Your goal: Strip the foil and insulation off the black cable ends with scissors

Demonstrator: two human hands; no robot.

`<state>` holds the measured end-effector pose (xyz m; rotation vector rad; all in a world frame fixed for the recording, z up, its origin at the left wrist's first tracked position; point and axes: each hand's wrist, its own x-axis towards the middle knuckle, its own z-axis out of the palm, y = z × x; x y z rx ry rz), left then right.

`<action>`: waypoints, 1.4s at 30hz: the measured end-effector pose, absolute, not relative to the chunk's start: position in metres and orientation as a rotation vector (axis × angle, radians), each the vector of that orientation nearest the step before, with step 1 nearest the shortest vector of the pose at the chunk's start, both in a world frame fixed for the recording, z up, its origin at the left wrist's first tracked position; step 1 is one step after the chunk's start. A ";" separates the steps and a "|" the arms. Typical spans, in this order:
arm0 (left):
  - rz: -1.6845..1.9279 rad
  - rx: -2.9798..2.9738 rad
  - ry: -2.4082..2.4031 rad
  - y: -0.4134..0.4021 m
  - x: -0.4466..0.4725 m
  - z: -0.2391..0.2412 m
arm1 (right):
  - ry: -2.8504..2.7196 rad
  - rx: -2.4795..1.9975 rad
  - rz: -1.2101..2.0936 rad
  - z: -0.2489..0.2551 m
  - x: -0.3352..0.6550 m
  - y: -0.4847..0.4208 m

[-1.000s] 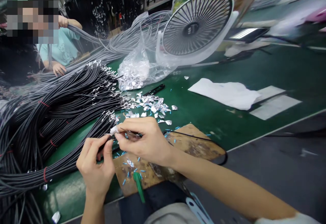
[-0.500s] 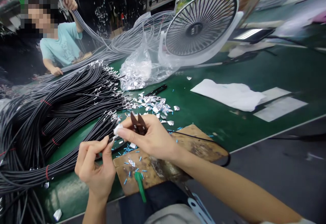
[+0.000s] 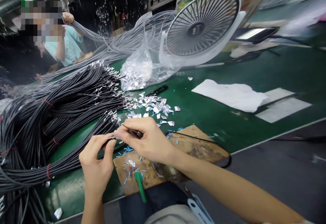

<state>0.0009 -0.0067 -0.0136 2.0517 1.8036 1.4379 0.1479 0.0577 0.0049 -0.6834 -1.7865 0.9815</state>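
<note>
My left hand (image 3: pixel 98 159) pinches a thin cable end (image 3: pixel 111 137) between thumb and forefinger. My right hand (image 3: pixel 154 142) is closed around dark thread snips (image 3: pixel 134 133), whose blades now lie nearly flat. Its thumb and forefinger meet the cable tip just beyond my left fingertips; what they pinch there is too small to make out. Beside my left hand runs a tied bundle of black cables (image 3: pixel 66 164). Behind it lies a larger pile of black cables (image 3: pixel 84 88) with stripped, silvery ends.
Foil scraps (image 3: pixel 158 106) and blue bits litter the green table (image 3: pixel 175 91). A worn wooden board (image 3: pixel 206 149) carries a green-handled tool (image 3: pixel 139 185). Beyond stand a clear bag (image 3: pixel 139 69) and a fan (image 3: pixel 201 30). A co-worker (image 3: pixel 68 47) holds grey cables across the table.
The white piece at my right fingertips no longer shows clearly. Both hands have drawn together, and the snips have tipped flatter. The co-worker's lower hand has risen toward the face.
</note>
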 end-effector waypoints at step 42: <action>1.819 2.015 2.009 -0.008 0.007 -0.009 | -1.948 -0.738 0.798 0.003 0.153 0.051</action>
